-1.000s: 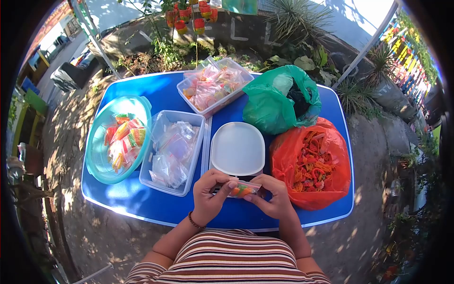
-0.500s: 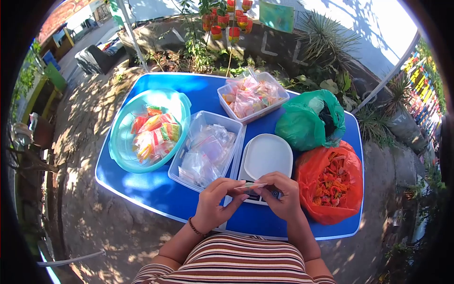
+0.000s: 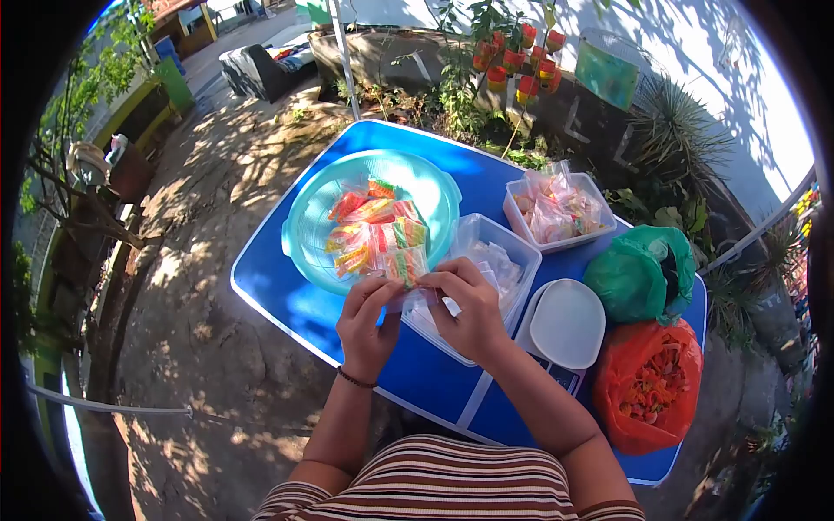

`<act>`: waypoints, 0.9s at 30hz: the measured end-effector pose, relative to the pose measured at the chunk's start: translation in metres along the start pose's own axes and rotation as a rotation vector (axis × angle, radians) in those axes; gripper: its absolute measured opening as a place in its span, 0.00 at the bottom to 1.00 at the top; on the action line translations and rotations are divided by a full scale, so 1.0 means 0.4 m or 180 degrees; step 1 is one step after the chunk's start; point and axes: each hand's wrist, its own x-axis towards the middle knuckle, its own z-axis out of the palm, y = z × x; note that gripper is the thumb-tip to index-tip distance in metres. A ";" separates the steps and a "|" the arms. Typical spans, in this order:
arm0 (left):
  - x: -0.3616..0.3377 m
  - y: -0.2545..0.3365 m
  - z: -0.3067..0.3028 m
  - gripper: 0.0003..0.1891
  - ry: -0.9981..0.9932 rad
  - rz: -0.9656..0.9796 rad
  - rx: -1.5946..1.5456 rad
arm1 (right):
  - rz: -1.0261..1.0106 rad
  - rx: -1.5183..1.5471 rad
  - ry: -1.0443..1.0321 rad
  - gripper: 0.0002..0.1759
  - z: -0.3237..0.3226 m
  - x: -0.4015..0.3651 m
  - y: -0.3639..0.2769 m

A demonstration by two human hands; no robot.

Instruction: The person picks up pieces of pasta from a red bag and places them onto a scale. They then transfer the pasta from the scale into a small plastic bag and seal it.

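Between both hands is a small clear plastic packet (image 3: 406, 264) with orange and green contents, pinched along its near edge. My left hand (image 3: 368, 319) grips its left corner with thumb and fingers. From the other side my right hand (image 3: 469, 311) pinches the right corner. The packet is over the near right rim of a turquoise basin (image 3: 298, 227), where several similar red, orange, yellow and green packets (image 3: 369, 221) lie. Under my right hand, partly hidden, a clear plastic box (image 3: 532, 260) contains flat clear bags (image 3: 497, 265).
A white kitchen scale (image 3: 566, 323) stands right of the box. Beyond it are a green plastic bag (image 3: 638, 273) and an open red bag (image 3: 647, 391) of orange-red pieces. A second clear box (image 3: 560, 208) of filled packets sits at the back of the blue table (image 3: 347, 148).
Both hands have moved left with the packet, from in front of the scale to the basin's near edge. The packet now shows its flat face. The camera view has turned left.
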 end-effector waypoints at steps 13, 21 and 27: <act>-0.041 0.120 0.065 0.25 -0.1475 0.0324 0.0322 | 0.0161 -0.1351 -0.0167 0.24 -0.122 -0.179 -0.016; -0.073 0.292 0.237 0.23 -0.2103 0.0944 -0.0855 | 0.1061 -0.2511 0.0776 0.17 -0.377 -0.429 -0.079; -0.084 0.434 0.375 0.24 -0.2604 0.1587 -0.1291 | 0.1584 -0.2825 0.1335 0.15 -0.498 -0.569 -0.110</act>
